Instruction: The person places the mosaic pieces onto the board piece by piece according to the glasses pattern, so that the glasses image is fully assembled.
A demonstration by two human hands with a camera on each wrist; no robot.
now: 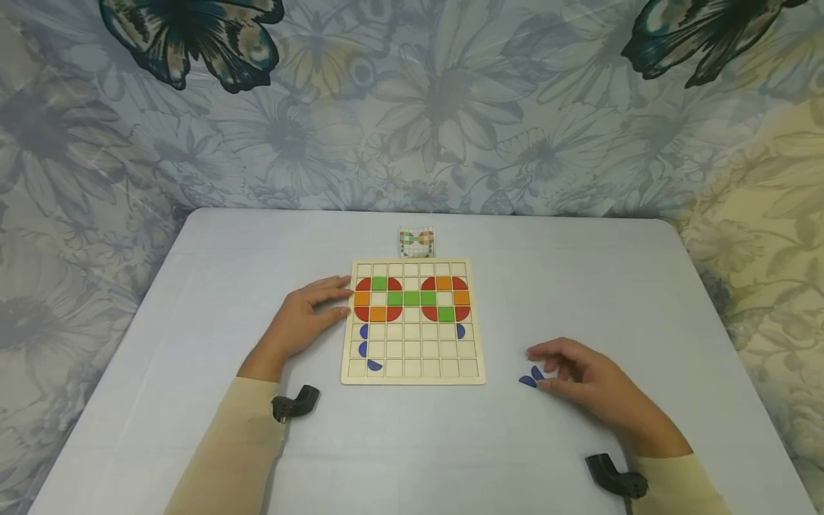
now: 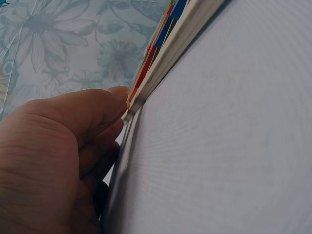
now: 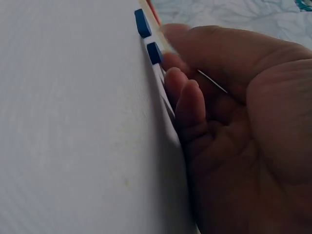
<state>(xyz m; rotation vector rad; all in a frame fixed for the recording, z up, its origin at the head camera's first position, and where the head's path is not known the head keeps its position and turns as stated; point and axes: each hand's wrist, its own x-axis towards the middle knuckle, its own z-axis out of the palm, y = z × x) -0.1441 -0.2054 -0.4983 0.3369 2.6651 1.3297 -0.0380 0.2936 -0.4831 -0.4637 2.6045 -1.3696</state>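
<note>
A square wooden grid board (image 1: 412,350) lies mid-table, bearing red quarter-round, green and orange square pieces in two ring shapes joined by a green row. Below them are blue half-round pieces: three toward the left side, one on the right (image 1: 460,331). My left hand (image 1: 309,318) rests at the board's left edge, fingertips and thumb touching it; the left wrist view shows the thumb (image 2: 109,102) at the rim. To the board's right, my right hand (image 1: 582,375) hovers with bent, parted fingers beside two loose blue half-round pieces (image 1: 527,381), the thumb tip close to them.
Just behind the board is a small pattern card (image 1: 416,242) with a similar coloured design. A white cloth (image 1: 257,250) covers the table, and flowered fabric (image 1: 444,107) hangs behind it. Both wrists carry black camera mounts (image 1: 296,403).
</note>
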